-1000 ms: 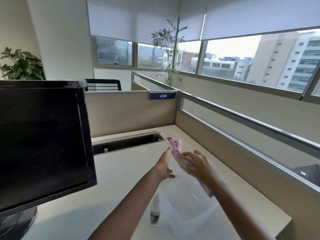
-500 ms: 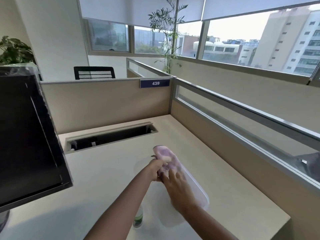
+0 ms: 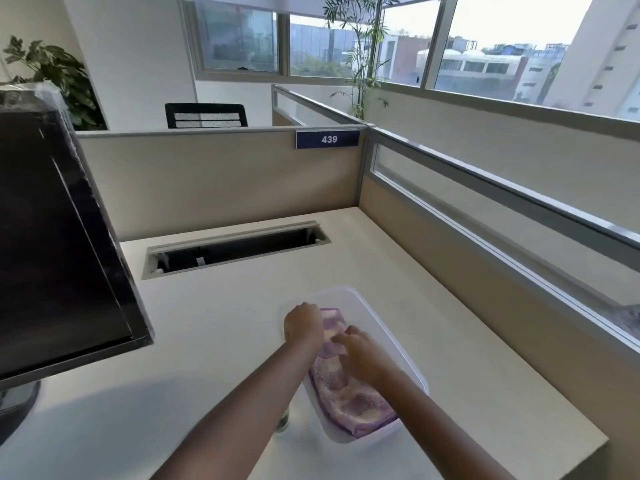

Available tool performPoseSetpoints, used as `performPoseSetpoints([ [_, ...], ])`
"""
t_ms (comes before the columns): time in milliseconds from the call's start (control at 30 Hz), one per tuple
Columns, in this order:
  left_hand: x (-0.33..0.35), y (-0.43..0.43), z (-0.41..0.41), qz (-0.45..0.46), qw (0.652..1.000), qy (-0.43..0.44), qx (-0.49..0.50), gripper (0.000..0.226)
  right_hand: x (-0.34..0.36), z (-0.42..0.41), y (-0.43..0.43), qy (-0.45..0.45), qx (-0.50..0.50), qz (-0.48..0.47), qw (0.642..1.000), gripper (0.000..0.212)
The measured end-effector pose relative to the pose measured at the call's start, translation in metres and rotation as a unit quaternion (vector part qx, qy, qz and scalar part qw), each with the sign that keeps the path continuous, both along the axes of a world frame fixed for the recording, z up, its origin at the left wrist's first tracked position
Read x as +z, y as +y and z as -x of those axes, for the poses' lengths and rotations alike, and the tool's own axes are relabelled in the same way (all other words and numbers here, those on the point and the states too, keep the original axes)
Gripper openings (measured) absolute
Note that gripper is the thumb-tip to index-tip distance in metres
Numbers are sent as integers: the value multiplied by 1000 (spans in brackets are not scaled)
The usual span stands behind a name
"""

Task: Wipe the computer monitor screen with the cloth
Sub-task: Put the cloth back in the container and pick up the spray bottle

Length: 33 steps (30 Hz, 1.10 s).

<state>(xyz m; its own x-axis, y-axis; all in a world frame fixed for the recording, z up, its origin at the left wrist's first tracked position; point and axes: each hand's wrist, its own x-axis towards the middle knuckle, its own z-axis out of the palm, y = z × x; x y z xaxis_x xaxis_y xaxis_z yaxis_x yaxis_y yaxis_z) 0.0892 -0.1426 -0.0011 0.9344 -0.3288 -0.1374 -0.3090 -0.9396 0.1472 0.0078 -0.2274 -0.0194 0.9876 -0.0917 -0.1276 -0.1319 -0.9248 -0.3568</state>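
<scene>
The head view looks down on a pale counter (image 3: 214,341) boxed in by beige partitions. In the lower middle of the frame a clear tray (image 3: 388,327) sits on the counter, and a purple-and-cream cloth (image 3: 349,393) lies inside it, filling most of the tray's near half. Both bare forearms reach in from the bottom edge. The left hand (image 3: 304,323) is curled at the cloth's far end, its fingers closed on the edge of the fabric by the tray's left wall. The right hand (image 3: 360,355) rests on top of the cloth near its middle, fingers bent and pressing or pinching the fabric; whether it truly grips cannot be told. A small bottle (image 3: 283,422) stands on the counter just left of the tray, mostly hidden behind the left forearm. The monitor (image 3: 52,244) fills the left edge of the frame, its dark screen turned at an angle, well apart from the tray. Behind the tray a long cable slot (image 3: 235,249) opens in the counter, and a blue "439" plate (image 3: 328,138) hangs on the rear partition.
</scene>
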Motion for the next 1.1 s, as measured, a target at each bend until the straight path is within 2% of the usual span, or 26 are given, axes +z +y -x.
performPoseSetpoints([
  [67, 2, -4, -1, -35, 999, -22, -36, 29, -4, -8, -2, 7, 41, 44, 998, 61],
  [167, 3, -3, -4, -83, 995, 2, -62, 30, -13, -18, -1, 105, 112, 93, 984, 95],
  [233, 1, 0, -6, -117, 989, 35, -79, 33, -19, -22, -2, 138, 122, 110, 977, 99],
  [367, -1, 10, -6, -135, 982, 59, -116, 39, -23, -25, -5, 155, 133, 127, 971, 94],
  [433, 4, 12, -4, -110, 985, 47, -125, 35, -21, -25, -5, 157, 128, 109, 973, 91],
  [500, 13, 15, -3, -57, 989, 32, -130, 30, -15, -21, -4, 134, 103, 52, 984, 78],
  [600, 25, 30, -5, 66, 989, -15, -133, 29, -1, -13, 0, 26, 30, -69, 997, 47],
  [667, 30, 45, -6, 157, 978, -46, -131, 31, 9, -7, 7, -84, -26, -78, 993, 33],
  [733, 30, 60, -5, 223, 964, -72, -127, 33, 18, 1, 20, -178, -49, -92, 979, 30],
  [800, 28, 75, -3, 262, 956, -77, -111, 34, 27, 11, 38, -223, -28, -120, 967, 30],
  [933, 19, 98, 2, 272, 958, -33, -84, 33, 35, 26, 64, -188, 66, -91, 976, 35],
  [1033, 12, 113, 8, 263, 962, -7, -69, 33, 36, 35, 77, -154, 95, -63, 982, 43],
  [1100, 8, 122, 13, 266, 962, 3, -66, 32, 36, 39, 85, -132, 102, -44, 985, 41],
])
